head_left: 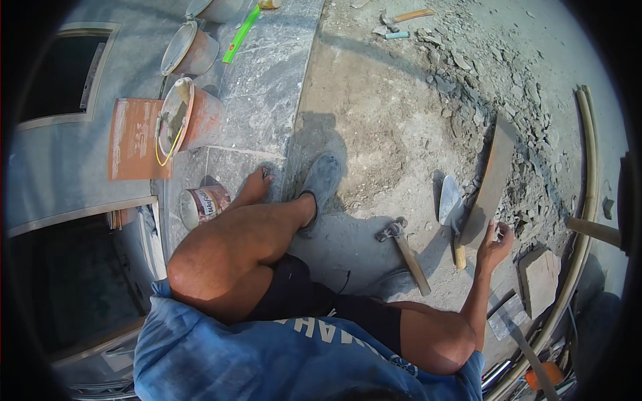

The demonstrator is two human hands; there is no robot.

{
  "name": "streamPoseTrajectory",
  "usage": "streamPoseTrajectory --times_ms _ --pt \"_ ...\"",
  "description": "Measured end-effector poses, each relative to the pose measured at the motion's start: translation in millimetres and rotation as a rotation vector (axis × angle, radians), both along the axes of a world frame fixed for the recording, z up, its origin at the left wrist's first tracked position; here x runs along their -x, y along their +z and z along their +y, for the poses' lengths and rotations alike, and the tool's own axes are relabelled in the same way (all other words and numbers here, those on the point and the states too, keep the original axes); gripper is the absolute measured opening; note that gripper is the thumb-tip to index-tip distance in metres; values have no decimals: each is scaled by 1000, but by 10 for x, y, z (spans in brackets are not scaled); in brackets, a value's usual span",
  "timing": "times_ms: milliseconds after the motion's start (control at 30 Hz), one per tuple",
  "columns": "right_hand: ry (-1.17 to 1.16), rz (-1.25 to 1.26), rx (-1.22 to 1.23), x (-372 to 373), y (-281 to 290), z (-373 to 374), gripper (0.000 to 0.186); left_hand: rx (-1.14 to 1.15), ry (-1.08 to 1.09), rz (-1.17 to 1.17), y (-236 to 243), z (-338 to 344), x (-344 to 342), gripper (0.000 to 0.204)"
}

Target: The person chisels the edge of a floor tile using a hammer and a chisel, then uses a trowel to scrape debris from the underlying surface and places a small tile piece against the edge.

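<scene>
My right hand (pixel 495 246) is at the near end of a long flat grey-brown board (pixel 491 180), its fingers bent but apart. The fingertips are beside the board's edge; whether they touch it is unclear. Just left of the board lies a pointed trowel (pixel 451 200), its wooden handle (pixel 459 256) by the board's near end. Further left a hammer (pixel 406 255) rests on the ground. Beyond my left knee, my left hand (pixel 263 179) is low over the grey tiles, near my shoe (pixel 324 175). Its fingers are small and shadowed, so their grip cannot be made out.
A mortar bucket (pixel 204 117) with a yellow handle, another bucket (pixel 200 53) and a small tub (pixel 204 202) stand along the left wall. A green strip (pixel 242 35) lies on the tiles. Rubble (pixel 521 160), a stone slab (pixel 539 281) and a long pole (pixel 591 160) are at the right.
</scene>
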State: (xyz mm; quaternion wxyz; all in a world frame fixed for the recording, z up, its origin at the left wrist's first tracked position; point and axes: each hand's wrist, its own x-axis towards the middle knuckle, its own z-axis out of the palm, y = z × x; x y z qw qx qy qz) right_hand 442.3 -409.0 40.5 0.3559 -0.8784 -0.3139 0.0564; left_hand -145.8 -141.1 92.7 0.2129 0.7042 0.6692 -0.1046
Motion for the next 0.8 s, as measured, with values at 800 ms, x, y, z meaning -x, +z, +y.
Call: streamPoseTrajectory --times_ms 800 --pt "465 1714 736 1384 -27 -176 18 415 -449 -704 1152 -160 -1010 21"
